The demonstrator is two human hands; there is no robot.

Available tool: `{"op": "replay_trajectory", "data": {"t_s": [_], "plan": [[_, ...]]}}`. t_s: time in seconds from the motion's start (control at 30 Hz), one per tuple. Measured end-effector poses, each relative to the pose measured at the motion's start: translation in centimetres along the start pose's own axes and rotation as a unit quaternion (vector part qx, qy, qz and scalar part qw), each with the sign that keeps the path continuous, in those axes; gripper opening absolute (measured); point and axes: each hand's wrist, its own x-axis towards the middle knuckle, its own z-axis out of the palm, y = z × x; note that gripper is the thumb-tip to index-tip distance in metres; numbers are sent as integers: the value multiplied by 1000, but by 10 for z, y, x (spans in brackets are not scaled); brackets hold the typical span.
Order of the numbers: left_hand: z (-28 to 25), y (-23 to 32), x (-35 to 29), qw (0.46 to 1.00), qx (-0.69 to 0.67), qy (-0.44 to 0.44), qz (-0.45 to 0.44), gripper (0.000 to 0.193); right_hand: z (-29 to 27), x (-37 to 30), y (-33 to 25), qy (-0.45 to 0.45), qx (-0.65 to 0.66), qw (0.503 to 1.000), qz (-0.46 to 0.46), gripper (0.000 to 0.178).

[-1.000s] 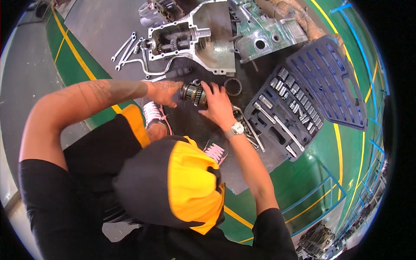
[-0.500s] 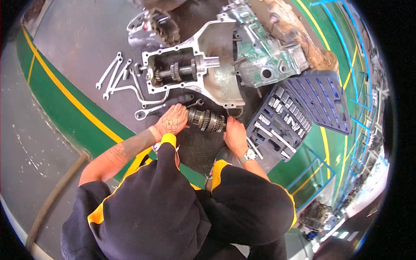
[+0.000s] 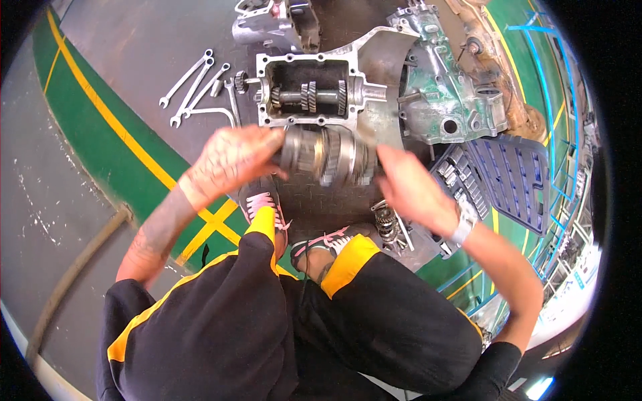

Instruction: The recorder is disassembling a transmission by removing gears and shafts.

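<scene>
Between my two hands a gear shaft (image 3: pixel 329 155), a steel shaft stacked with toothed gears and rings, is held level off the bench and slightly blurred. My left hand (image 3: pixel 235 159) grips its left end; my right hand (image 3: pixel 416 190), with a watch on the wrist, grips the right end. Just beyond lies an open gearbox housing (image 3: pixel 376 93), its near rim partly covered by the raised shaft. A second geared shaft (image 3: pixel 307 97) lies inside that housing. Below my right hand another small geared part (image 3: pixel 386 224) rests among metal tools.
Several wrenches (image 3: pixel 187 80) lie left of the housing. A green-stained casing (image 3: pixel 451 107) sits to the right, with an open socket case (image 3: pixel 511 177) in front of it. A smaller metal casing (image 3: pixel 277 27) stands at the back. My shoes (image 3: pixel 264 207) are close below the shaft.
Both hands have lifted the gear shaft from the dark surface, bringing it up toward the view and over the housing's near edge. The view has shifted, showing more of my shoes.
</scene>
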Motion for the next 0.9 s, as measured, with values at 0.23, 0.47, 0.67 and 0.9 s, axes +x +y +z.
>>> {"op": "replay_trajectory", "data": {"t_s": [0.23, 0.47, 0.67, 0.9], "plan": [[-9, -46, 19, 985, 86, 110, -100, 67, -27, 82, 1, 169, -89, 974, -125, 15], [14, -57, 24, 982, 54, 60, -170, 75, -18, 88, 5, 211, -213, 943, -143, 9], [23, -67, 49, 978, -3, 74, -195, 79, -23, 86, 22, 225, -193, 946, -129, 6], [26, -83, 43, 977, -26, 94, -189, 82, -31, 93, 24, 240, -118, 950, -161, 15]]}}
